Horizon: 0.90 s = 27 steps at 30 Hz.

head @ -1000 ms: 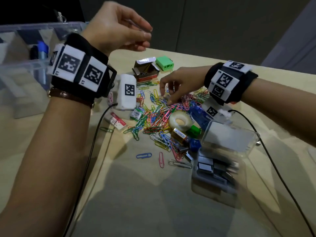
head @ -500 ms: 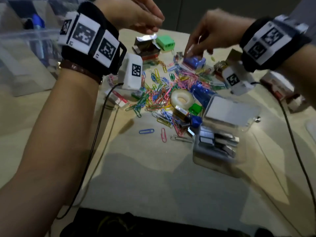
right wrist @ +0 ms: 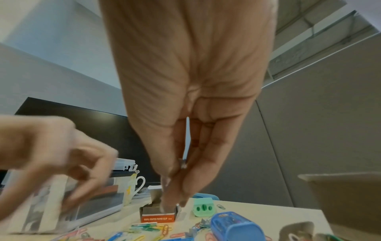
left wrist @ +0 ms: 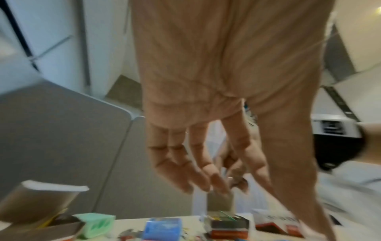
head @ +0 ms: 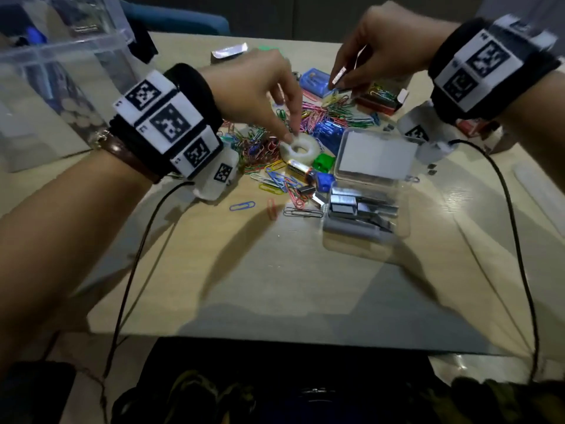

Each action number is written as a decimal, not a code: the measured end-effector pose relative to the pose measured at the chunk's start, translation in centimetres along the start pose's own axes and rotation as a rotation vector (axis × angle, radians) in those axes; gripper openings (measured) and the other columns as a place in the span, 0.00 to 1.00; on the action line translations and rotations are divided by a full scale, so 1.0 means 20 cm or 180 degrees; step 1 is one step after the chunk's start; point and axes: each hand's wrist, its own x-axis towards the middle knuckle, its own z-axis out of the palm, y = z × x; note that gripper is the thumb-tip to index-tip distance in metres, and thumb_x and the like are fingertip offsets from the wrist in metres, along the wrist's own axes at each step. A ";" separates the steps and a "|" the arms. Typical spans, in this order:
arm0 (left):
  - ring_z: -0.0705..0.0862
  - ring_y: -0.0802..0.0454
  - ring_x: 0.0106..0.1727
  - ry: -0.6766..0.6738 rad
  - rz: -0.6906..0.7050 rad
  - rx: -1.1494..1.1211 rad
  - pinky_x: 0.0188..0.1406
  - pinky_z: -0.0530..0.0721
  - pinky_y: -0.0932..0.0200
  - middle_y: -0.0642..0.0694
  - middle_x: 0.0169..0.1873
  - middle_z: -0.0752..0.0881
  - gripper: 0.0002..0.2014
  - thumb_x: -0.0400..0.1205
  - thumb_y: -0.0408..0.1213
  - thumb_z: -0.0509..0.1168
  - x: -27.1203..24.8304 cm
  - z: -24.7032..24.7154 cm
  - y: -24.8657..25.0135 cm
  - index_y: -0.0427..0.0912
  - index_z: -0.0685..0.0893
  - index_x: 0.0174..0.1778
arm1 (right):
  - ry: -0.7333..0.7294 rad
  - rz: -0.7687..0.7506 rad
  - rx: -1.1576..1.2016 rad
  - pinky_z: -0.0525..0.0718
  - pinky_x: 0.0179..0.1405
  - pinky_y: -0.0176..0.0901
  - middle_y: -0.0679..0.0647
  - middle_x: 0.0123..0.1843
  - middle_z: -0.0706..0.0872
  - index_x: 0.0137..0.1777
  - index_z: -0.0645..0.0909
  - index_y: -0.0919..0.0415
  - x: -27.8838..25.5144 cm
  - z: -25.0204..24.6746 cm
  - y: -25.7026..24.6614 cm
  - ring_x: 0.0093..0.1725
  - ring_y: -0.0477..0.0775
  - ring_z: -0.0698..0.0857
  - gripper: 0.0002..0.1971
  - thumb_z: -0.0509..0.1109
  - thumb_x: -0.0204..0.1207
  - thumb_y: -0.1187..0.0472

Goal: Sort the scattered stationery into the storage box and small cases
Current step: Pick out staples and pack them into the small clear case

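Two hands, one tiny strip of staples, and lots of paper clips left to sort.
The right hand (head: 379, 47) pinches a small shiny staple strip (head: 336, 79) between thumb and fingertips, up above the blue case (head: 315, 82). The strip looks light and stiff, but I think it could snap, so holding its flat sides softly is best. The left hand (head: 256, 90) has loose, bent fingers and holds nothing; one fingertip touches the tape roll (head: 299, 149). The roll looks light and smooth, easy to take by its rim. Colored paper clips (head: 321, 117) lie in a pile on the table (head: 275, 270), beside the clear case of staples (head: 363, 206). Half a second ago the left hand was up high by the storage box (head: 61, 75); now it is down at the tape.
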 end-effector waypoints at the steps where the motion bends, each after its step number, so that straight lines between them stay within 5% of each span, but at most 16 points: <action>1: 0.82 0.55 0.48 -0.0136 0.0264 0.0076 0.45 0.82 0.62 0.48 0.45 0.87 0.10 0.67 0.49 0.78 -0.01 0.01 0.04 0.52 0.92 0.42 | -0.0023 0.0004 -0.0021 0.72 0.28 0.14 0.34 0.25 0.85 0.50 0.90 0.56 -0.01 0.00 0.00 0.26 0.31 0.84 0.05 0.75 0.76 0.60; 3: 0.85 0.58 0.42 -0.0651 0.0769 0.0022 0.37 0.74 0.78 0.50 0.40 0.89 0.09 0.71 0.46 0.77 -0.02 0.06 0.12 0.49 0.92 0.44 | -0.0055 -0.0028 -0.0125 0.73 0.29 0.14 0.33 0.25 0.85 0.50 0.90 0.55 -0.03 -0.01 0.00 0.31 0.40 0.88 0.06 0.76 0.75 0.59; 6: 0.85 0.59 0.35 -0.0944 0.1111 0.0149 0.34 0.72 0.79 0.49 0.35 0.89 0.13 0.71 0.45 0.79 -0.01 0.17 0.17 0.45 0.92 0.48 | -0.0015 -0.0110 -0.0227 0.72 0.29 0.13 0.37 0.33 0.86 0.52 0.90 0.56 -0.04 -0.03 -0.02 0.37 0.47 0.89 0.07 0.76 0.75 0.59; 12: 0.84 0.57 0.34 -0.0759 0.1028 0.0319 0.31 0.73 0.77 0.48 0.35 0.88 0.11 0.72 0.45 0.79 0.02 0.24 0.16 0.45 0.91 0.47 | 0.0025 -0.0161 -0.0115 0.75 0.37 0.25 0.52 0.41 0.91 0.51 0.88 0.52 -0.07 -0.06 -0.03 0.40 0.51 0.91 0.06 0.75 0.75 0.57; 18: 0.84 0.56 0.35 -0.0877 0.0820 0.0515 0.31 0.78 0.63 0.50 0.35 0.87 0.06 0.71 0.41 0.77 0.00 0.25 0.16 0.48 0.87 0.39 | 0.0206 -0.0141 0.0193 0.75 0.32 0.15 0.51 0.40 0.92 0.51 0.90 0.53 -0.10 -0.09 -0.01 0.41 0.48 0.91 0.07 0.77 0.74 0.56; 23: 0.82 0.56 0.31 -0.0824 0.0570 0.0279 0.29 0.78 0.61 0.51 0.30 0.85 0.11 0.67 0.41 0.80 0.00 0.19 0.14 0.44 0.84 0.36 | 0.0295 0.0014 0.0921 0.86 0.41 0.27 0.46 0.47 0.92 0.58 0.88 0.55 -0.17 -0.12 0.06 0.46 0.44 0.91 0.14 0.73 0.74 0.52; 27: 0.82 0.63 0.28 -0.0620 0.0404 -0.0392 0.32 0.80 0.68 0.52 0.29 0.86 0.11 0.69 0.31 0.79 0.01 0.12 0.10 0.46 0.82 0.33 | 0.0264 0.0116 0.1381 0.89 0.40 0.34 0.45 0.49 0.92 0.60 0.88 0.55 -0.23 -0.09 0.14 0.46 0.45 0.90 0.12 0.70 0.78 0.56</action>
